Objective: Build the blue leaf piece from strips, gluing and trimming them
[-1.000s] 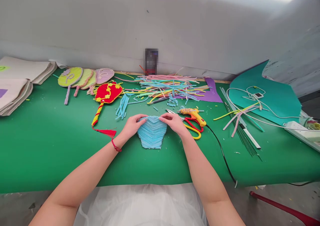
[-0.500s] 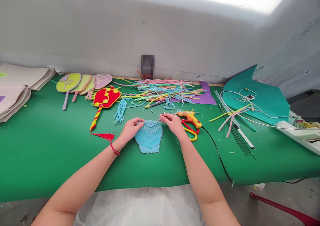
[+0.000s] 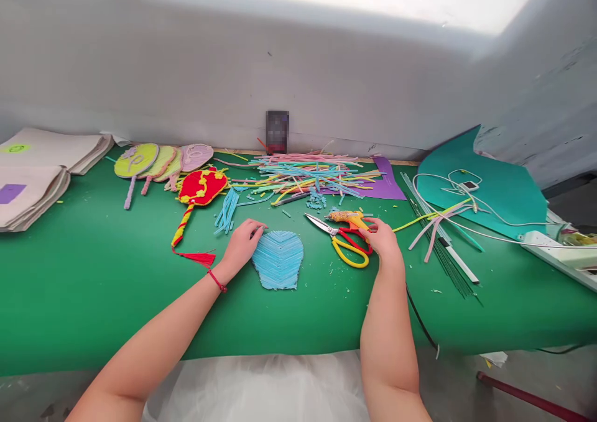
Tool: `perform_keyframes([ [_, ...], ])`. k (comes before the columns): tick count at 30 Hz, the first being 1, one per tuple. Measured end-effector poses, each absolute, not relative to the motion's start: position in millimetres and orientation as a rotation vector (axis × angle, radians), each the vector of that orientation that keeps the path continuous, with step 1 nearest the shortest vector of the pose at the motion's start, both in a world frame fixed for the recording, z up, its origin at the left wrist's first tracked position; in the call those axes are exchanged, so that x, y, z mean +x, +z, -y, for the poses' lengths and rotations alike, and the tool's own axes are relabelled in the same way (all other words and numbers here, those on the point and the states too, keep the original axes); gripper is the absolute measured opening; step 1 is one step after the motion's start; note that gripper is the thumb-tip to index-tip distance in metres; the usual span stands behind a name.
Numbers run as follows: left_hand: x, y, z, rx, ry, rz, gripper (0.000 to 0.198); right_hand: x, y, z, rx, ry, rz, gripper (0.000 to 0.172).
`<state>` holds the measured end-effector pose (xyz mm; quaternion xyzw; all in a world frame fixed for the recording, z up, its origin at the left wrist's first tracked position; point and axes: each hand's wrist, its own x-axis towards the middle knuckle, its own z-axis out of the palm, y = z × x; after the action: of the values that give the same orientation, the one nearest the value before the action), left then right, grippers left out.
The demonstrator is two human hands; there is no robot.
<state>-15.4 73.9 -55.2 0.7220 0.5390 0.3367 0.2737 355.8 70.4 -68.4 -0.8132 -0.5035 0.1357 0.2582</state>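
Observation:
A blue panel [image 3: 278, 263] of fuzzy pipe-cleaner strips, laid in a V pattern, lies flat on the green tabletop. My left hand [image 3: 242, 247] is at its upper left edge, fingers curled and tips drawn together; whatever they pinch is too small to make out. To the right, my right hand [image 3: 383, 238] has its fingers around the handle of a yellow-orange hot glue gun [image 3: 351, 218], which lies on the table. Scissors [image 3: 347, 252] with red and yellow handles lie partly under the gun, blades pointing up left.
Behind are a pile of coloured pipe cleaners [image 3: 312, 172] and a blue bundle [image 3: 227, 209]. A red fan [image 3: 203, 187] with a tassel lies left, near several round fans [image 3: 136, 161] and books [image 3: 32, 192]. A teal sheet [image 3: 494, 195], cables and a power strip [image 3: 555, 248] are right.
My right hand has left the panel's top edge and moved right onto the glue gun's handle, uncovering the scissor blades. My left hand stays near the panel's upper left corner.

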Motion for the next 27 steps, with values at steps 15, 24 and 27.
perform_keyframes([
  [15, -33, -42, -80, 1.920, 0.944, -1.609, 0.031, 342, -65, -83, -2.358, 0.106, 0.896, 0.047],
  [24, -32, -45, -77, 2.068, 0.819, -1.578, 0.022, 310, -63, -90, -2.053, -0.104, 1.145, 0.041],
  [27, -29, -44, -69, 2.112, 0.642, -1.657, 0.019, 273, -63, -89, -1.906, -0.091, 1.408, 0.035],
])
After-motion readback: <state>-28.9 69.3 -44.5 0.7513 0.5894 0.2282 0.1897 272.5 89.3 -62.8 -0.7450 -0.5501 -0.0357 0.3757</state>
